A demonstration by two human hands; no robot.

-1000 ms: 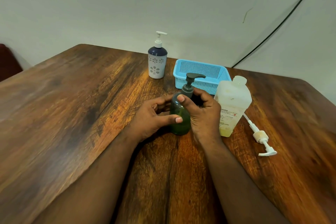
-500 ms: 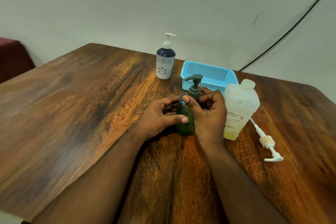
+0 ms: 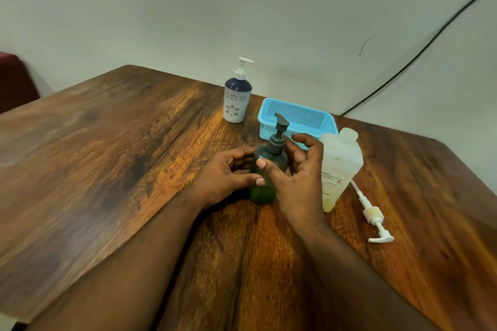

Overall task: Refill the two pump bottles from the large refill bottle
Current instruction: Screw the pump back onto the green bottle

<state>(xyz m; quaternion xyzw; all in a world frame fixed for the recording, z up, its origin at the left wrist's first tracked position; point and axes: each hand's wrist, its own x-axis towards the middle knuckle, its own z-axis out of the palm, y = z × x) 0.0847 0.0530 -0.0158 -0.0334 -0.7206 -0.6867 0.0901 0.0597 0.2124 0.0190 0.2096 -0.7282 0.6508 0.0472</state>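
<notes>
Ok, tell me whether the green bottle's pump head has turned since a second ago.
Yes. On the green bottle, the pump head had its spout pointing right, toward the refill bottle; now it points back-left, toward the white pump bottle.

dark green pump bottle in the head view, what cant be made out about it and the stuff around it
- Dark green pump bottle, head view: fill level unreadable through dark plastic; both hands cover its sides.
- Right hand: motion-blurred, so contact with the grey pump collar is unclear.
- Translucent white refill bottle: label print too small.
- Light blue mesh basket: near wall hidden behind the pump.
</notes>
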